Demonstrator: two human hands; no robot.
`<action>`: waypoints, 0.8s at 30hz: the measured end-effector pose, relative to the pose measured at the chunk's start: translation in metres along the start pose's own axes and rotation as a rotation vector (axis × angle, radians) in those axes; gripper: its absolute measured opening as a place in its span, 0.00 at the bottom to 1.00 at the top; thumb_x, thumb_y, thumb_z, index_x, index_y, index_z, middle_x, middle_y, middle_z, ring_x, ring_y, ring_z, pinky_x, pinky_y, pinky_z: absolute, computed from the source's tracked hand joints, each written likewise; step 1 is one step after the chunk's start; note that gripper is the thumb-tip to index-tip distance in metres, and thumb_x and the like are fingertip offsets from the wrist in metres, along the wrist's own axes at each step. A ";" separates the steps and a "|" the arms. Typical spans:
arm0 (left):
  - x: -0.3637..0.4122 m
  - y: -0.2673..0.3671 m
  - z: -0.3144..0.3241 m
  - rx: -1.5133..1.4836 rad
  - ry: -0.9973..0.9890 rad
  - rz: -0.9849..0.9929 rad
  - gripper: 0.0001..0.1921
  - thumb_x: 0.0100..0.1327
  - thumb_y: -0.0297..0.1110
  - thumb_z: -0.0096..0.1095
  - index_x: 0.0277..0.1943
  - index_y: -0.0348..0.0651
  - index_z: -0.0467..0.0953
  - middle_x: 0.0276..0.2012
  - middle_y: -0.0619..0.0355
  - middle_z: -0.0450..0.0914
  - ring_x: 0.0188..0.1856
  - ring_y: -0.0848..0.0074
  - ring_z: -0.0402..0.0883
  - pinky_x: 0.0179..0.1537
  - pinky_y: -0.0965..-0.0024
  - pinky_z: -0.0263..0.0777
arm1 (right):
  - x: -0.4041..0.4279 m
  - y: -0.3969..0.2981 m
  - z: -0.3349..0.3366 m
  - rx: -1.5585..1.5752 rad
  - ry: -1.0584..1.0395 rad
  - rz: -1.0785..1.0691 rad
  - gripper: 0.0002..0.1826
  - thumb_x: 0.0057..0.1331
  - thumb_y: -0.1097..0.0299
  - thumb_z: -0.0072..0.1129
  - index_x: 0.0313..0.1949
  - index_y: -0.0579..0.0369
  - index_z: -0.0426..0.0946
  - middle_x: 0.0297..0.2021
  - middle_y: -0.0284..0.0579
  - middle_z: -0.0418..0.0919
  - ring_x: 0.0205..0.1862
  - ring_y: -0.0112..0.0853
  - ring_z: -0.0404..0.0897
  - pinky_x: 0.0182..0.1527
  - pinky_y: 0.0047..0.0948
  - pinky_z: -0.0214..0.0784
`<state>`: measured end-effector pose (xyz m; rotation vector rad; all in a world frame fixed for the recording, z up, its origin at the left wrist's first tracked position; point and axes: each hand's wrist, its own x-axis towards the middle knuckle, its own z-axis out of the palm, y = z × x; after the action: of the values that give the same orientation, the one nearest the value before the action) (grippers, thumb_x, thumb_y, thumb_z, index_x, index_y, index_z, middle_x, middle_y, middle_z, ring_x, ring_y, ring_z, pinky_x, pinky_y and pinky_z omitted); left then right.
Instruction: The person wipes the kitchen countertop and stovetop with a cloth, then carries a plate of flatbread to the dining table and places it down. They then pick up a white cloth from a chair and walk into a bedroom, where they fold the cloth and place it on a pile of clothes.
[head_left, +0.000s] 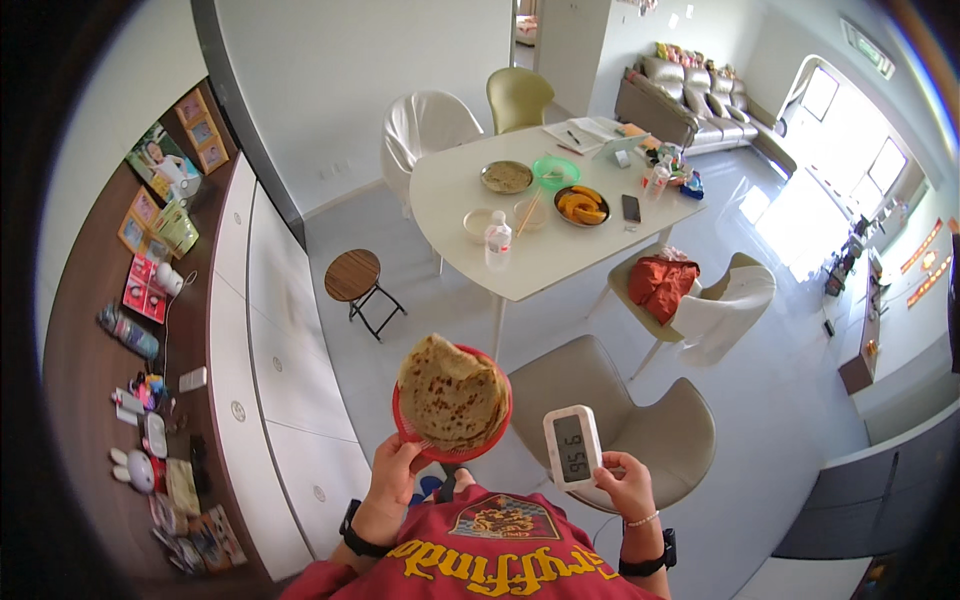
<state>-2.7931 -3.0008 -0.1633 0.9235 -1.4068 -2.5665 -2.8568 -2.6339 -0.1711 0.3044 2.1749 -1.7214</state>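
Observation:
My left hand (394, 474) grips the rim of a red plastic basket (508, 409), in which browned flatbreads (453, 391) lie, overhanging its far edge. Between the thumb and fingers of my right hand (626, 484) is a white digital timer or clock (573, 448), its display facing up. The dining table (450, 195) stands beyond both hands. On it are a metal plate of pale food (506, 178), a green bowl (556, 172), a bowl of orange wedges (582, 206), chopsticks (527, 214), a plastic bottle (498, 241) and a phone (631, 209).
A beige chair (574, 375) stands just beyond my right hand. A folding stool (352, 275) is at the left of the table, and a chair holding red cloth (661, 283) at its right. Along the left runs a cabinet (191, 330) with many small items on top.

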 end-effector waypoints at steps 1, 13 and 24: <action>0.020 0.015 -0.005 0.010 -0.016 -0.009 0.13 0.66 0.23 0.53 0.52 0.33 0.76 0.47 0.54 0.84 0.45 0.69 0.86 0.50 0.68 0.81 | 0.009 -0.007 0.016 0.040 0.006 0.022 0.16 0.59 0.72 0.67 0.45 0.68 0.79 0.36 0.44 0.85 0.37 0.26 0.85 0.40 0.24 0.78; 0.169 0.112 -0.040 0.058 -0.037 -0.067 0.11 0.66 0.24 0.54 0.49 0.34 0.78 0.45 0.54 0.85 0.45 0.71 0.86 0.49 0.68 0.81 | 0.113 -0.081 0.146 0.057 0.005 0.061 0.16 0.61 0.71 0.66 0.45 0.68 0.79 0.36 0.43 0.84 0.36 0.25 0.84 0.40 0.24 0.77; 0.318 0.208 -0.052 0.048 0.017 0.030 0.12 0.65 0.22 0.51 0.50 0.35 0.77 0.46 0.54 0.84 0.46 0.70 0.85 0.51 0.67 0.82 | 0.287 -0.163 0.238 0.076 -0.121 -0.051 0.17 0.60 0.72 0.68 0.46 0.68 0.79 0.39 0.47 0.83 0.37 0.29 0.85 0.40 0.26 0.79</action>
<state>-3.0697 -3.2663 -0.1690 0.9206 -1.4722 -2.5083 -3.1484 -2.9177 -0.1873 0.1603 2.0517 -1.8038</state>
